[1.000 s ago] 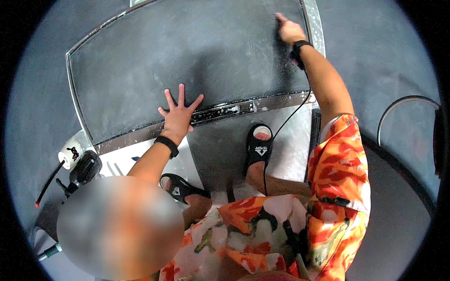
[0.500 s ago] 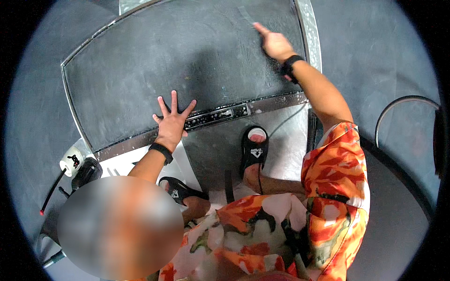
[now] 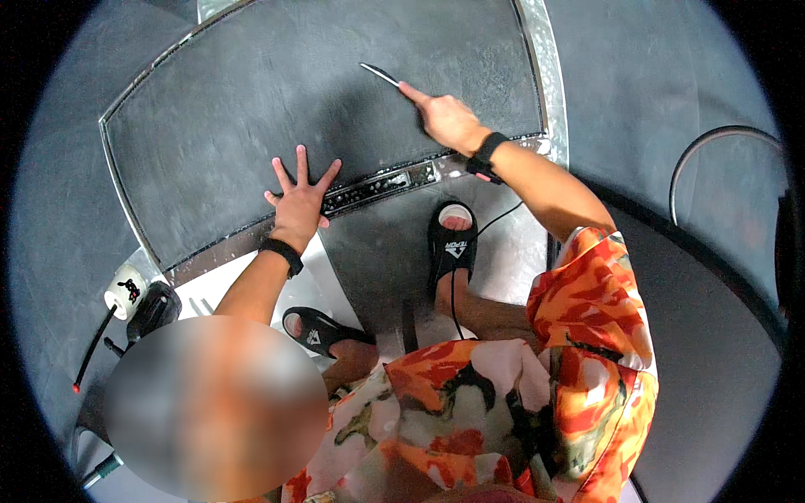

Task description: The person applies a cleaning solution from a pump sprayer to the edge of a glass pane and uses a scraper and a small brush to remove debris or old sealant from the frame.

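A wide dark panel [image 3: 210, 126] with a pale metal frame lies in front of me. My left hand [image 3: 298, 208] rests flat on its near edge with fingers spread, beside a black slotted strip [image 3: 369, 193] speckled with white drops or suds. Over the right half of the panel, my right hand [image 3: 451, 120] is closed round a knife. Its thin blade [image 3: 381, 74] points left and away from me, and my index finger lies stretched along it. The handle is hidden in my palm. I cannot tell whether the blade touches the surface.
Left of the panel's near corner are a white cup-like thing [image 3: 122, 285] with a black animal figure, a red-tipped black rod [image 3: 92, 352] and a black object [image 3: 156, 312]. A thin black cable [image 3: 495, 220] runs by my sandalled right foot [image 3: 454, 243]. A curved bar [image 3: 713, 134] stands at right.
My right hand has swept left and toward me with the knife, whose blade was a blur before. The left hand stays spread on the near edge; the whole view has shifted slightly.
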### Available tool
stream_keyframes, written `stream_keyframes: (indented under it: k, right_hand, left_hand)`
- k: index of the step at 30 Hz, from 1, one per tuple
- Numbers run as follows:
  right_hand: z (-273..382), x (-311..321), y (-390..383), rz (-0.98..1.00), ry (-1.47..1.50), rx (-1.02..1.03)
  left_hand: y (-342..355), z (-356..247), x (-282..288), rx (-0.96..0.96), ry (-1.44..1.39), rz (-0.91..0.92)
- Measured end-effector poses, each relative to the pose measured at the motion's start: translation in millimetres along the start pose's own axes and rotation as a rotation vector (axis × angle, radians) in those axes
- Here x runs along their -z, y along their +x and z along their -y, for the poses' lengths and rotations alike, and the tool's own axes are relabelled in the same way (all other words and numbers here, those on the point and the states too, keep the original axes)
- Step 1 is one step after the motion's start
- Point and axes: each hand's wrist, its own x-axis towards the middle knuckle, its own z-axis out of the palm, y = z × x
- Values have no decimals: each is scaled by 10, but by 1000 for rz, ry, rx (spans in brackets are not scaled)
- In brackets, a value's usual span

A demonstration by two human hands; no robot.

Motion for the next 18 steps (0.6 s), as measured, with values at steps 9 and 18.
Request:
stream_keyframes:
  k: [9, 18]
  right_hand:
    - [-1977, 301, -410, -313, 28, -687]
    - [-168, -366, -1098, 106, -1, -141]
  left_hand:
    - [2, -43, -8, -20, 19, -36]
    - [-70, -24, -19, 18, 28, -14]
